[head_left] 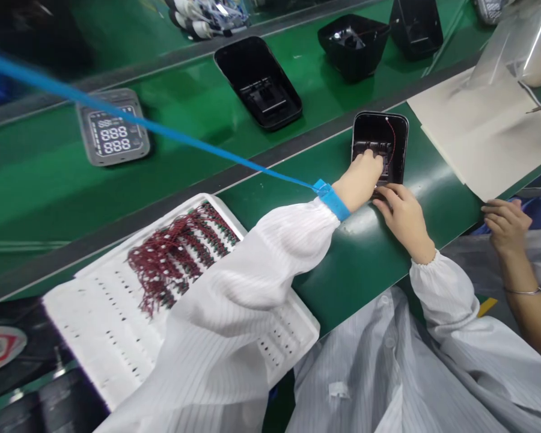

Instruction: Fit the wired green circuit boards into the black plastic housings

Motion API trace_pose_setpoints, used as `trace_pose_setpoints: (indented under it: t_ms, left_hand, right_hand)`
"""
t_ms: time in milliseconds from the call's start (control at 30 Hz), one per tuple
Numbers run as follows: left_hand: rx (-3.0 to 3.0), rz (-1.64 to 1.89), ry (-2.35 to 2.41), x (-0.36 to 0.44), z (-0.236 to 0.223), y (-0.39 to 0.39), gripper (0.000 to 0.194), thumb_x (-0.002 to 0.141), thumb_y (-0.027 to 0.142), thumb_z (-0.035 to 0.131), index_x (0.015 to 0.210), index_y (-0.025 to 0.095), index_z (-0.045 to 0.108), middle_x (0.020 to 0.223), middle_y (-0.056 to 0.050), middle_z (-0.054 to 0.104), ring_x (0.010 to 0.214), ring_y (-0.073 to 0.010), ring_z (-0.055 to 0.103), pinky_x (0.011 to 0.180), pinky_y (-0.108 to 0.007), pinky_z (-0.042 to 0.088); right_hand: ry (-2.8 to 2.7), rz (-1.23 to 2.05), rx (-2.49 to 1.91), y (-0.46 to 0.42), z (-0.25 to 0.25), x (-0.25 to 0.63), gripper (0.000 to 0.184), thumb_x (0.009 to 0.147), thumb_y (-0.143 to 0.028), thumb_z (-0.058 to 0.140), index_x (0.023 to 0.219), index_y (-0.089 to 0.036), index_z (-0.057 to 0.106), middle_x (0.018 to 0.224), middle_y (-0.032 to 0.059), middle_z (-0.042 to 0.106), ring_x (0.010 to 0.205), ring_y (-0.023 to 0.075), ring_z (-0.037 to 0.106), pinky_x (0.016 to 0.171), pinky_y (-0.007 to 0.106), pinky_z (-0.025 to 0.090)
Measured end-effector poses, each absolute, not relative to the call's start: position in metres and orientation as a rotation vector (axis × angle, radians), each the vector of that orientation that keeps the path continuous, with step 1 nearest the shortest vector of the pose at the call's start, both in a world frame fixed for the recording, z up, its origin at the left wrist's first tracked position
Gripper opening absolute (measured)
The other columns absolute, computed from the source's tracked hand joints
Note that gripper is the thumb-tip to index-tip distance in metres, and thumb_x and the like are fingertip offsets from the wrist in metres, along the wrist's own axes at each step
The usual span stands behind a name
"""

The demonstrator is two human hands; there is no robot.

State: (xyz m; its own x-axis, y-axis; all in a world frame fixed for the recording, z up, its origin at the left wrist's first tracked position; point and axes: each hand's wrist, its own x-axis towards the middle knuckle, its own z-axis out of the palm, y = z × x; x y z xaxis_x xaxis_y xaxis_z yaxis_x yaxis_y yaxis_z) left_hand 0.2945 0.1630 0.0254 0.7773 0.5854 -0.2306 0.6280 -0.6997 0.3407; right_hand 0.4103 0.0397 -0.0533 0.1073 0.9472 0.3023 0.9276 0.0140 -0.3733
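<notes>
Left hand inside black housing, right hand at its near edge, neither grip determinable, sleeve partly hiding white tray, blue cord crossing display panel

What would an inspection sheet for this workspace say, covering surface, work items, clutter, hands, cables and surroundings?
Surface: green bench top, glossy, with reflections.
Work items: black housing, open side up; white tray bearing red-wired parts.
Clutter: pale sheets and transparent plastic at right.
Hands: left hand reaches into the housing, grip hidden; right hand is at its near edge.
Cables: thin red wire inside the housing; blue cord runs to the left wristband.
Surroundings: green strip beyond carries more black housings and a display unit; co-worker's hand at right.
</notes>
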Motion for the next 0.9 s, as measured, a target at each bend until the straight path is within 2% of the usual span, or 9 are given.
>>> trace_pose_setpoints:
  t_ms: [133, 267, 400, 567, 667, 767, 900]
  left_hand:
    - [2.518, -0.160, 1.044, 0.306, 0.026, 0.153, 0.032, 0.094, 0.000, 0.048, 0.120, 0.002, 0.066, 0.126, -0.021, 0.066, 0.123, -0.0310, 0.062, 0.106, -0.036, 0.047]
    - [2.480, -0.187, 1.208, 0.319, 0.032, 0.149, 0.042, 0.095, -0.003, 0.038, 0.124, 0.003, 0.067, 0.129, -0.021, 0.068, 0.123, -0.0295, 0.063, 0.103, -0.037, 0.050]
    - [2.426, -0.193, 1.205, 0.327, 0.038, 0.156, 0.041, 0.096, 0.000, 0.040, 0.127, 0.003, 0.067, 0.130, -0.021, 0.067, 0.119, -0.0288, 0.064, 0.099, -0.040, 0.051]
    - [2.408, -0.058, 1.192, 0.331, 0.031, 0.170, 0.037, 0.099, 0.010, 0.044, 0.128, 0.004, 0.066, 0.128, -0.019, 0.068, 0.115, -0.0253, 0.061, 0.098, -0.039, 0.049]
    - [2.412, -0.023, 1.232, 0.338, 0.029, 0.170, 0.035, 0.100, 0.011, 0.047, 0.128, 0.001, 0.064, 0.129, -0.021, 0.067, 0.118, -0.0256, 0.061, 0.099, -0.038, 0.049]
    - [2.407, -0.017, 1.290, 0.350, 0.030, 0.165, 0.035, 0.100, 0.004, 0.043, 0.126, -0.004, 0.065, 0.127, -0.024, 0.067, 0.118, -0.0272, 0.064, 0.096, -0.036, 0.051]
    - [2.447, 0.005, 1.279, 0.367, 0.032, 0.167, 0.034, 0.101, 0.002, 0.039, 0.120, -0.004, 0.067, 0.120, -0.024, 0.069, 0.117, -0.0272, 0.067, 0.095, -0.033, 0.053]
  right_hand:
    - [-1.789, 0.078, -1.889, 0.041, -0.057, 0.412, 0.037, 0.104, -0.039, 0.047, 0.125, -0.020, 0.070, 0.125, 0.0152, 0.066, 0.107, 0.0315, 0.063, 0.096, 0.049, 0.053]
    - [-1.809, 0.075, -1.942, 0.045, -0.053, 0.412, 0.039, 0.105, -0.039, 0.043, 0.120, -0.018, 0.072, 0.123, 0.0155, 0.066, 0.102, 0.0290, 0.063, 0.092, 0.045, 0.053]
    - [-1.871, 0.052, -2.024, 0.052, -0.047, 0.410, 0.038, 0.106, -0.037, 0.041, 0.115, -0.018, 0.073, 0.118, 0.0149, 0.066, 0.100, 0.0282, 0.060, 0.092, 0.045, 0.050]
    - [-1.839, 0.009, -2.069, 0.061, -0.049, 0.408, 0.034, 0.104, -0.034, 0.045, 0.122, -0.021, 0.070, 0.116, 0.0138, 0.065, 0.105, 0.0306, 0.054, 0.096, 0.050, 0.047]
    - [-1.889, -0.001, -2.062, 0.064, -0.052, 0.409, 0.033, 0.103, -0.028, 0.045, 0.120, -0.018, 0.071, 0.115, 0.0155, 0.066, 0.109, 0.0316, 0.054, 0.099, 0.052, 0.045]
    - [-1.888, -0.065, -2.027, 0.057, -0.054, 0.410, 0.034, 0.102, -0.025, 0.042, 0.116, -0.015, 0.072, 0.123, 0.0181, 0.064, 0.115, 0.0323, 0.054, 0.102, 0.054, 0.043]
    - [-1.687, -0.219, -1.956, 0.033, -0.056, 0.414, 0.038, 0.101, -0.026, 0.042, 0.127, -0.018, 0.068, 0.137, 0.0187, 0.059, 0.118, 0.0322, 0.056, 0.103, 0.055, 0.043]
